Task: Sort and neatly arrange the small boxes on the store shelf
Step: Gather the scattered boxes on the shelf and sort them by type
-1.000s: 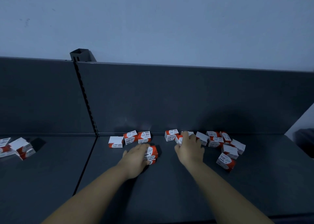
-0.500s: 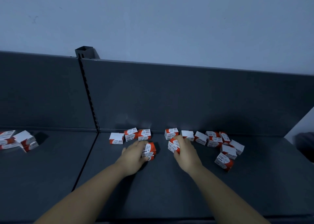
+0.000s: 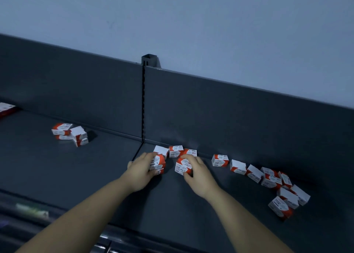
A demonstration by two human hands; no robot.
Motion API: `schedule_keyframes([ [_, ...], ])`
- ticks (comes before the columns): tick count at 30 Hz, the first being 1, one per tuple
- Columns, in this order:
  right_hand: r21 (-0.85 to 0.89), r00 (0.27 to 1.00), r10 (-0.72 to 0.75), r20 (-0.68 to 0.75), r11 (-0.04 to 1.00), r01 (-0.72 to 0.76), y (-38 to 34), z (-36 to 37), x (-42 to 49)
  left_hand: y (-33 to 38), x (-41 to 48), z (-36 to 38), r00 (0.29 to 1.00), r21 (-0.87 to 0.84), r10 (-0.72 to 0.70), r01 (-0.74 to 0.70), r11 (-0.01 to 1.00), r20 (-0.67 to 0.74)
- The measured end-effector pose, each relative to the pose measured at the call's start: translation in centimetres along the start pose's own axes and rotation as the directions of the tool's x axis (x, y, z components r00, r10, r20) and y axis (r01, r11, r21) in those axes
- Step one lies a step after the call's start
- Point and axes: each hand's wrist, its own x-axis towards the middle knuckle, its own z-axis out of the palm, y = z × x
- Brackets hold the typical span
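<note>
Left hand [image 3: 140,171]: partly closed. Your fingers curl round the left-hand boxes [image 3: 157,163], which look like two stacked. Whether they rest on the shelf [image 3: 220,204] or sit just above it cannot be told.

Right hand [image 3: 198,173]: partly closed. Your thumb is at the near lower corner and your fingers lie over the far top edge of the right-hand box [image 3: 183,166]. A second box may sit under it; this is unclear.

Position of held boxes: both are just in front of the back row [image 3: 175,151], three boxes set along the back panel [image 3: 229,118] at the left end of this bay.

Remaining stock: two single boxes stand to the right of the row. Beyond them is the loose pile [image 3: 275,183], tilted and touching. The far-left group [image 3: 69,134] lies in the neighbouring bay.

Handling (judged): light, thin printed card. It is stiff enough for a pinch but will dent if squeezed. The faces are probably smooth, so stacked boxes may slide on each other.

Grip point (judged): hold across two opposite side faces with moderate pressure. With a stack, clamp the lower box as well.

Risk (judged): setting a box down may nudge the back row out of line.
</note>
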Motion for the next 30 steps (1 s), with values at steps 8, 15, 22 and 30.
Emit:
schedule_keyframes([
  [8,0.04,0.997,-0.063,-0.051,0.997,0.066,-6.6,4.3,2.9,-5.5,-0.1,-5.8,0.999,0.07,0.052,-0.052,0.996,-0.006],
  [15,0.064,0.992,-0.052,-0.114,0.996,0.06,-12.4,9.5,4.2,-11.7,0.6,-11.3,0.988,0.112,0.137,-0.145,0.983,0.074],
  [22,0.084,0.992,-0.02,-0.122,0.996,0.031,-17.8,15.2,5.7,-17.6,0.3,-15.2,0.977,-0.013,0.174,-0.173,0.985,0.121],
  [30,0.035,0.995,-0.079,-0.053,0.996,0.081,-22.9,20.2,9.0,-24.6,-1.5,-18.9,0.986,-0.038,0.104,-0.1,0.994,0.127],
])
